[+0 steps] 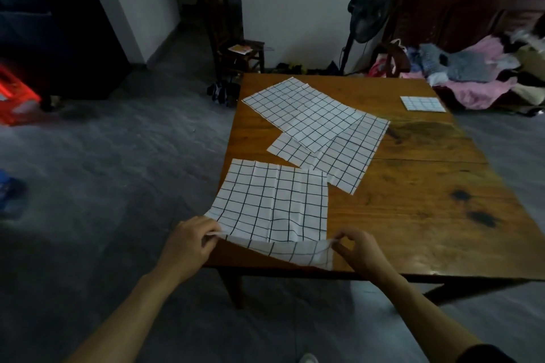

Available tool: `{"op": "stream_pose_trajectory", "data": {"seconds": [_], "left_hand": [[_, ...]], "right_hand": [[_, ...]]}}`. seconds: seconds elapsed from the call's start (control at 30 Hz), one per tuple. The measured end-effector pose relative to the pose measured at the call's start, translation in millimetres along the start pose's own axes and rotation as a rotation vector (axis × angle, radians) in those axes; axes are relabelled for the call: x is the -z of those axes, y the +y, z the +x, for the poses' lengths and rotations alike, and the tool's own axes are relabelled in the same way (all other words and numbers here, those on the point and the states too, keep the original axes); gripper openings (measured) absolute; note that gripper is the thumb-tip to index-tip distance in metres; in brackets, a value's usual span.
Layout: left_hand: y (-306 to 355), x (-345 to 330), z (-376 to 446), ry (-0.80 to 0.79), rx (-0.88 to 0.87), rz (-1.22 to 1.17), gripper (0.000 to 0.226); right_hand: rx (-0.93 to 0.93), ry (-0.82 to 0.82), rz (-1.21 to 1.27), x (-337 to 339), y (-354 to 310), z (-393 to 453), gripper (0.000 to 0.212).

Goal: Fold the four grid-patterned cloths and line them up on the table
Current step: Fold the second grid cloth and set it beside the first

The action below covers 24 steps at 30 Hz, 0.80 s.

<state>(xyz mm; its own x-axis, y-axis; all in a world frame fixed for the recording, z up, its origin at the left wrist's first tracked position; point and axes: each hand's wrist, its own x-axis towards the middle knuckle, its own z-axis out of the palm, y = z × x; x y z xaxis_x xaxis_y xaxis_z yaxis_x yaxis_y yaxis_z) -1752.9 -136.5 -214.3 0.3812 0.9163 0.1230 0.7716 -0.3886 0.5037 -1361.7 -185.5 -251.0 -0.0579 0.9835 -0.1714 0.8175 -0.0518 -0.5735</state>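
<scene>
Thin limp cloth [272, 203]; left hand [188, 240] and right hand [358, 250] pinch near corners, best hold; drapes off surface [427, 200].

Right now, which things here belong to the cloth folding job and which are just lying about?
Part of the job:
- nearest cloth, gripped at its near corners by left hand and right hand
- top spread cloth
- lower spread cloth
- folded cloth
- table

Lying about:
- fan
- clothes pile
- red crate
- stool

bare forearms, perhaps dark right sleeve [483, 355]
</scene>
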Motion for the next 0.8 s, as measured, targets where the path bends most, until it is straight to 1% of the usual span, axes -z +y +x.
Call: {"op": "stream_pose_trajectory", "data": {"seconds": [0.1, 0.2, 0.33, 0.47, 0.6, 0.67, 0.8], "left_hand": [[-13.3, 7.0, 2.0, -0.013, -0.040, -0.004, 0.020], [-21.6, 10.8, 10.8, -0.039, -0.064, -0.011, 0.013], [-23.0, 16.9, 29.0, -0.054, -0.031, -0.127, 0.018], [-16.0, 25.3, 58.9, -0.013, 0.063, -0.313, 0.022], [-8.2, 28.3, 95.7, 0.059, 0.173, -0.443, 0.025], [-8.1, 27.4, 115.6, 0.081, 0.222, -0.450, 0.026], [-18.5, 18.7, 160.7, 0.136, 0.339, -0.436, 0.024]], "right_hand": [[-0.030, 0.033, 0.046, 0.4, -14.1, -0.8, 0.015], [-0.079, 0.112, 0.102, 7.2, -20.2, -4.6, 0.013], [-0.082, 0.268, 0.166, 23.9, -29.2, -7.1, 0.015], [-0.117, 0.387, 0.302, 44.6, -43.7, 11.4, 0.005], [-0.103, 0.470, 0.396, 55.2, -44.6, 49.8, 0.005], [-0.103, 0.473, 0.407, 56.5, -38.6, 74.8, 0.004], [-0.130, 0.424, 0.381, 60.6, -23.4, 136.2, 0.005]]}}
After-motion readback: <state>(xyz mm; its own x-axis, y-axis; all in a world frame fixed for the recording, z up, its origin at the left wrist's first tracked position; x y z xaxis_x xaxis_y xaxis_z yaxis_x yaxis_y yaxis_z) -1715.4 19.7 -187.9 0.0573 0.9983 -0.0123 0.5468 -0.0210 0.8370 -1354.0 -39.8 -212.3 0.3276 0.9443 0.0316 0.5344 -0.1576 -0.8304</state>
